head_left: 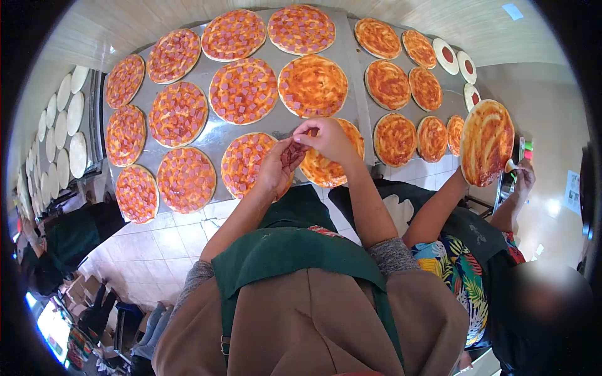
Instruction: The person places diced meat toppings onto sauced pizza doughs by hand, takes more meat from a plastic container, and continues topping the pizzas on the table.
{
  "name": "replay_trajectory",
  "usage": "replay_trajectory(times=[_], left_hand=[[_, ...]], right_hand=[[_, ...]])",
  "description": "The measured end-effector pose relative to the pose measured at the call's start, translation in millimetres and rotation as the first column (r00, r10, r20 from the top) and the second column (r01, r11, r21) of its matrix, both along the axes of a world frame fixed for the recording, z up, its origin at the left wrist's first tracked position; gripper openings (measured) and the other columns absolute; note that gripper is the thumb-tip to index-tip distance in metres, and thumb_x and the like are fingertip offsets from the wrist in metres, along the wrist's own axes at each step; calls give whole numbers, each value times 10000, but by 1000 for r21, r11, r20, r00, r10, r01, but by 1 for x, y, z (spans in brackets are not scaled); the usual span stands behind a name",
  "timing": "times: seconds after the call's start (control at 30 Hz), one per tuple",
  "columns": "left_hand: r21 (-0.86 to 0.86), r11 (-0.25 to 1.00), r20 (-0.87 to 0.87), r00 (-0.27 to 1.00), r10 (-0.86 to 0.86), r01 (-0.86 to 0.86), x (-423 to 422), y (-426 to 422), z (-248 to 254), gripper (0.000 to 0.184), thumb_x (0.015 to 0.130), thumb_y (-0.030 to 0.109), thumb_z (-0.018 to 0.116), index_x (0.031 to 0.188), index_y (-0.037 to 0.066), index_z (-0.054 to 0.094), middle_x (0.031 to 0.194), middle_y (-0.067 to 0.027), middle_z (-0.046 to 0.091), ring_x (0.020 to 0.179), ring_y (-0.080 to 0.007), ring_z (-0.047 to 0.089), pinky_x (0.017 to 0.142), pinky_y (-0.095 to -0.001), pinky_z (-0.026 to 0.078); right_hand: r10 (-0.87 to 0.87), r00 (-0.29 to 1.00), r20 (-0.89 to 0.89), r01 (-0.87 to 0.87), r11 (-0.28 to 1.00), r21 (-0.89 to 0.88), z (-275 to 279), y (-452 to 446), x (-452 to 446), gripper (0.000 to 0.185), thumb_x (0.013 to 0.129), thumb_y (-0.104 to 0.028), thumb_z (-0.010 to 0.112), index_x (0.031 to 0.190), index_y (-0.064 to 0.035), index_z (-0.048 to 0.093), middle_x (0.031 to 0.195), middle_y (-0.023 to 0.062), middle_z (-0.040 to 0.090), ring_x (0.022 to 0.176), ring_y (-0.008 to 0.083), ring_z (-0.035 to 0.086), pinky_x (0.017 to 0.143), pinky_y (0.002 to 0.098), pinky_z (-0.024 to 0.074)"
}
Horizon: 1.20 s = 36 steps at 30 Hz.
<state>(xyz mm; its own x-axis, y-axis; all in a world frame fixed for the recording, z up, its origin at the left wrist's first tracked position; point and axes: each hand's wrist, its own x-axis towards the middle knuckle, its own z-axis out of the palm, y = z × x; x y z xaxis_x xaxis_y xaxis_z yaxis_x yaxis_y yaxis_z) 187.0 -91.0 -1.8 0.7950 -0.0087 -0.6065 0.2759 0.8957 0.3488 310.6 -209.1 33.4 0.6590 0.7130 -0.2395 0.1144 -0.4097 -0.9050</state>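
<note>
My left hand [283, 164] is cupped, palm up, over the edge of a pizza [241, 163] topped with sauce and diced ham. Reddish bits show in its palm, too small to make out clearly. My right hand [327, 143] meets it, thumb and fingers pinched together at the left fingertips; what they pinch is hidden. Under my right hand lies a pizza base with sauce [335, 172], partly covered by the hand and forearm. Just beyond is another sauced pizza base [312, 86] with no ham on it.
Several ham-topped pizzas [177, 114] fill the left of the metal table [210, 133]. At right, a co-worker holds up a sauced base [487, 144] and a spreading tool. More sauced bases [387, 84] lie on the adjoining table. Plain bases [61, 128] stand at far left.
</note>
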Motion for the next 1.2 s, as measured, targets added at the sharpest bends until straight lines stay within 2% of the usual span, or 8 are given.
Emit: replay_trajectory(times=[0.17,0.27,0.37,0.47,0.67,0.77,0.87,1.2], left_hand=[[-32,999,0,1000,-12,12,-2,5,-8,282,971,249,426,1065,14,552,1026,-89,616,1014,-177,593,914,-292,478],[-28,1000,-40,999,-3,2,-4,5,1,278,971,255,430,1048,20,558,1005,-83,626,986,-171,609,904,-283,489],[-18,1000,-45,999,0,-1,-8,6,-3,285,970,262,434,1059,22,559,1009,-79,629,987,-166,609,908,-282,487],[-14,1000,-42,999,4,-5,-10,5,-12,290,968,261,437,1079,22,559,1016,-75,629,992,-167,609,910,-285,485],[-22,1000,-25,999,20,-21,-11,7,-18,298,965,250,444,1103,12,556,1010,-82,626,998,-178,609,911,-291,485],[-19,999,-32,999,32,-32,-10,7,-19,307,965,247,442,1108,2,560,1009,-88,624,996,-181,609,911,-294,486],[-19,999,-27,999,43,-44,-10,7,-19,316,966,245,439,1112,-6,563,1011,-89,624,994,-183,609,911,-297,486],[-54,997,-42,997,59,-61,-9,8,-21,320,965,246,440,1123,-4,563,1030,-83,624,1005,-183,597,930,-305,467]], right_hand=[[-338,861,-380,403,910,103,-13,-32,35,151,778,-152,721,857,-39,658,821,25,670,719,86,599,640,225,457],[-448,830,-332,514,847,140,-40,-62,74,150,783,-119,717,894,-44,649,802,20,664,692,65,587,618,207,449],[-493,859,-140,501,865,33,-54,-75,107,173,782,-71,707,923,3,639,783,47,661,586,79,564,556,208,471],[-393,909,-138,395,919,-8,-70,-81,132,177,785,-77,710,928,6,645,779,53,657,605,77,560,543,197,462],[-425,795,-433,494,867,57,-59,-77,136,206,822,-31,655,1003,65,632,813,95,656,686,134,631,662,234,543],[-406,809,-425,456,890,17,-65,-81,140,204,830,3,627,1016,85,622,843,113,657,707,162,654,709,255,561],[-330,884,-332,353,936,7,-77,-84,143,223,838,-25,632,1047,50,619,889,102,666,751,158,658,683,230,541],[-237,969,-67,222,959,-178,-75,-78,152,149,814,-107,669,870,31,653,731,67,653,574,100,579,547,225,484]])
